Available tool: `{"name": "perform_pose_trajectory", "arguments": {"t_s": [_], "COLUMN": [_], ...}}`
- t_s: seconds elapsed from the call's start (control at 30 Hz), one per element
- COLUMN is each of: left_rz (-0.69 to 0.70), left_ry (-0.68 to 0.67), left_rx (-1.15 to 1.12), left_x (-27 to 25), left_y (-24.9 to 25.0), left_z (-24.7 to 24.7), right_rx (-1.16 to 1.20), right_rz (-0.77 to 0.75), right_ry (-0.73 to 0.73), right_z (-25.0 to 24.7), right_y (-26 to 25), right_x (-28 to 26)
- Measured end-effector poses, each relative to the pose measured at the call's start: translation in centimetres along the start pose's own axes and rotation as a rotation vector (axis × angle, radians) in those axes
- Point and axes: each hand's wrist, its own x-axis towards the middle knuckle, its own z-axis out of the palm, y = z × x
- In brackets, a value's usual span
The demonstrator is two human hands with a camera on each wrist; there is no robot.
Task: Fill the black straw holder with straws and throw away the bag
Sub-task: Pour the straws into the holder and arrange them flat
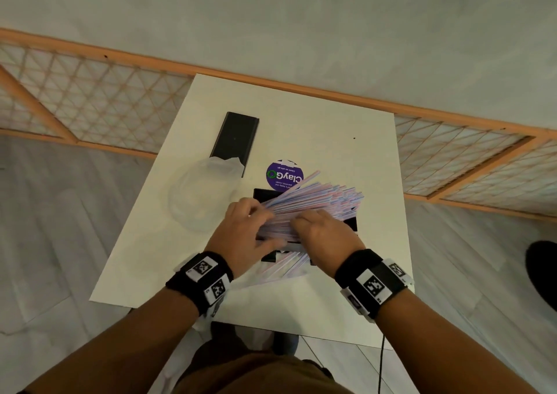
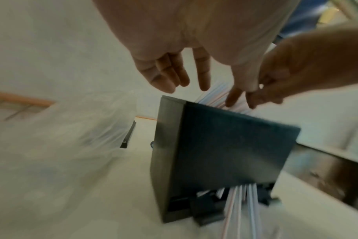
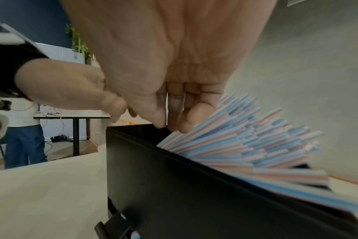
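Note:
The black straw holder (image 1: 351, 224) (image 2: 225, 145) (image 3: 174, 186) stands mid-table, mostly covered by my hands. A thick fan of pink, blue and white straws (image 1: 325, 201) (image 3: 255, 142) lies slanted across its open top, ends pointing far right. My left hand (image 1: 241, 231) (image 2: 186, 80) hovers at the holder's left end, fingers straight and touching the straws. My right hand (image 1: 319, 228) (image 3: 174, 116) presses straight fingers down on the bundle. A few straws (image 1: 286, 268) (image 2: 241, 207) poke out of the holder's lower front. The empty clear bag (image 1: 199, 201) (image 2: 61, 137) lies to the left.
The holder's black lid (image 1: 235, 137) lies at the far left of the white table (image 1: 346, 312), beside a purple round sticker (image 1: 284, 175). A wooden lattice rail (image 1: 90, 92) runs behind. Another person (image 3: 24, 142) stands by a second table (image 3: 71, 115).

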Motion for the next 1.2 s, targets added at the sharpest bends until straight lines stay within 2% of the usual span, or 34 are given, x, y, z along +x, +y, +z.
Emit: {"name": "perform_pose_trajectory", "arguments": {"t_s": [0.1, 0.17, 0.2, 0.3, 0.37, 0.53, 0.7, 1.03, 1.1, 1.2], "left_rz": [0.177, 0.227, 0.239, 0.198, 0.14, 0.045, 0.034, 0.034, 0.043, 0.119], "left_ry": [-0.022, -0.026, -0.089, -0.446, -0.586, -0.639, -0.721, -0.701, -0.623, -0.416], "left_rx": [0.1, 0.084, 0.079, 0.205, 0.295, 0.413, 0.497, 0.493, 0.417, 0.288], "left_x": [-1.2, -2.2, -2.8, -4.3, -4.7, -4.5, -4.6, -5.6, -5.8, -5.9], "left_y": [-0.4, -0.8, -1.0, -0.9, -0.8, -1.2, -1.2, -0.9, -0.2, 1.3], "left_z": [0.6, 1.6, 2.2, 4.5, 6.0, 7.9, 9.3, 10.1, 9.0, 5.7], "right_rx": [-0.015, -0.034, -0.037, -0.05, -0.041, -0.004, -0.011, -0.076, -0.08, -0.075], "right_rz": [-0.003, 0.021, 0.034, 0.043, 0.053, 0.094, 0.116, 0.113, 0.12, 0.129], "right_ry": [-0.067, -0.112, -0.136, -0.166, -0.167, -0.194, -0.211, -0.281, -0.304, -0.311], "right_z": [0.3, 0.8, 1.0, 1.2, 1.2, 1.0, 0.6, 0.0, 0.0, -0.1], "right_y": [-0.2, -0.1, -0.1, -0.3, -0.3, -0.4, -0.3, -1.1, -1.1, -1.1], "right_x": [1.3, 2.0, 2.2, 2.5, 2.6, 2.8, 3.5, 5.5, 6.0, 6.5]}}
